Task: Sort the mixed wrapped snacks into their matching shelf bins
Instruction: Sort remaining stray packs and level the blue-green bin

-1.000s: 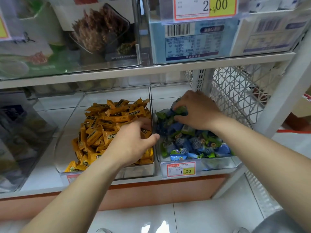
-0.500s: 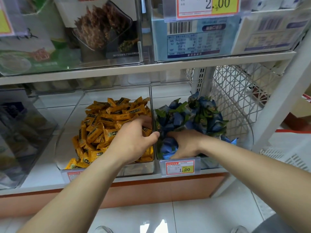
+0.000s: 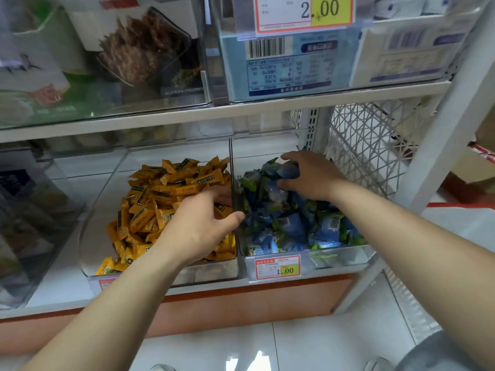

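Two clear bins stand side by side on the lower shelf. The left bin [image 3: 201, 274] holds a heap of orange wrapped snacks [image 3: 160, 199]. The right bin [image 3: 348, 257] holds blue-and-green wrapped snacks [image 3: 289, 228]. My left hand [image 3: 203, 226] lies over the orange heap at its right side, fingers curled in the orange bin and thumb across the clear wall between the two bins. My right hand [image 3: 308, 175] reaches to the back of the right bin, with fingers and thumb curled round a clump of blue-and-green snacks on top of the pile.
A price tag [image 3: 277, 267] hangs on the right bin's front. A white wire basket [image 3: 369, 145] stands right of the bins, beside the white shelf post [image 3: 444, 135]. Boxed goods [image 3: 289, 65] fill the shelf above. A dark-filled clear bin [image 3: 32, 210] stands at the far left.
My right hand went from the back of the blue-and-green bin to its front, then back to the rear. The blue-and-green pile shifted with it. My left hand stayed in place.
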Demonstrator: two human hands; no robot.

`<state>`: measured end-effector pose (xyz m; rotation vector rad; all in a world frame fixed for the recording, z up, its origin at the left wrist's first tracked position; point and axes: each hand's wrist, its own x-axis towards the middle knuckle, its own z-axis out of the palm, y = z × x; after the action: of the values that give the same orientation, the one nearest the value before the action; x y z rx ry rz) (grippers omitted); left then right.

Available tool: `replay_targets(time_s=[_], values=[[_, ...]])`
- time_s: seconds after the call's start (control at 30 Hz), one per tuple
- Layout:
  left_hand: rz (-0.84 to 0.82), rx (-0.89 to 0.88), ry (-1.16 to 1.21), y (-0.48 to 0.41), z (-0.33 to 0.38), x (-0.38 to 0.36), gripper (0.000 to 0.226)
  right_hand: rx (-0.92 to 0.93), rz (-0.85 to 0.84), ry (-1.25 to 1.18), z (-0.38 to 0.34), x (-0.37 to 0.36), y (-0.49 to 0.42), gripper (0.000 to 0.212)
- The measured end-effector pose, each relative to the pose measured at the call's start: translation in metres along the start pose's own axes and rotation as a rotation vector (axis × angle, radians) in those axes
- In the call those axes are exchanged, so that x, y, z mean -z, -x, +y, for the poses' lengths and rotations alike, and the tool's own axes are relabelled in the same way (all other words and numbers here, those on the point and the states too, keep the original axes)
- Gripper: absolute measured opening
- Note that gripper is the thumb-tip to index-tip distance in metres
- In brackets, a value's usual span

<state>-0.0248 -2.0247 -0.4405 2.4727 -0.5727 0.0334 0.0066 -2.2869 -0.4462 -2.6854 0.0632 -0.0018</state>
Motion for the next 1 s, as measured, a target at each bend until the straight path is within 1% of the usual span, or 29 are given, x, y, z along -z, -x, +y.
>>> replay_targets(time_s=[0.03,0.1,0.17,0.2,0.23,0.27,0.33,0.4,0.47,0.6,0.63,0.7,0.73,0.77,0.83,0.93,1.0], values=[[0.030,0.008,-0.050,0.001,0.003,0.003,0.052,0.004,-0.004,0.040,-0.001,0.003,0.003,0.074],[0.140,0.012,-0.158,0.003,0.010,0.012,0.059,0.004,0.032,0.060,-0.003,0.013,0.014,0.067],[0.238,-0.044,-0.169,0.007,0.021,0.019,0.052,0.009,0.117,0.010,-0.003,0.023,0.034,0.054],[0.250,-0.080,-0.125,0.010,0.030,0.020,0.046,0.019,0.162,-0.018,-0.001,0.027,0.047,0.049],[0.228,-0.110,-0.072,0.012,0.040,0.018,0.038,0.029,0.200,-0.041,0.002,0.031,0.061,0.044],[0.177,-0.140,-0.025,0.012,0.049,0.013,0.031,0.031,0.219,-0.051,0.005,0.034,0.076,0.040],[0.054,-0.206,0.012,0.005,0.066,-0.007,0.022,0.011,0.206,-0.047,0.015,0.035,0.106,0.036],[-0.054,-0.275,-0.005,-0.016,0.080,-0.034,0.022,-0.032,0.225,-0.050,0.027,0.029,0.134,0.030],[-0.172,-0.336,-0.057,-0.046,0.092,-0.062,0.028,-0.053,0.272,-0.054,0.035,0.018,0.156,0.028],[-0.395,-0.434,-0.161,-0.094,0.107,-0.112,0.047,-0.084,0.253,-0.003,0.043,-0.007,0.178,0.035],[-0.442,-0.441,-0.215,-0.101,0.105,-0.123,0.056,-0.076,0.239,0.022,0.045,-0.009,0.178,0.035],[-0.529,-0.432,-0.411,-0.109,0.099,-0.141,0.074,-0.016,0.190,0.086,0.047,-0.012,0.172,0.036],[-0.571,-0.425,-0.499,-0.111,0.096,-0.146,0.077,0.027,0.148,0.098,0.046,-0.013,0.168,0.038],[-0.605,-0.426,-0.551,-0.113,0.092,-0.148,0.075,0.068,0.098,0.109,0.044,-0.015,0.162,0.040],[-0.643,-0.466,-0.584,-0.118,0.086,-0.141,0.062,0.103,0.045,0.177,0.040,-0.021,0.154,0.044],[-0.650,-0.511,-0.662,-0.123,0.072,-0.118,0.047,0.051,0.054,0.344,0.037,-0.026,0.152,0.055],[-0.654,-0.488,-0.699,-0.127,0.059,-0.104,0.047,0.035,0.065,0.378,0.036,-0.029,0.154,0.063]])
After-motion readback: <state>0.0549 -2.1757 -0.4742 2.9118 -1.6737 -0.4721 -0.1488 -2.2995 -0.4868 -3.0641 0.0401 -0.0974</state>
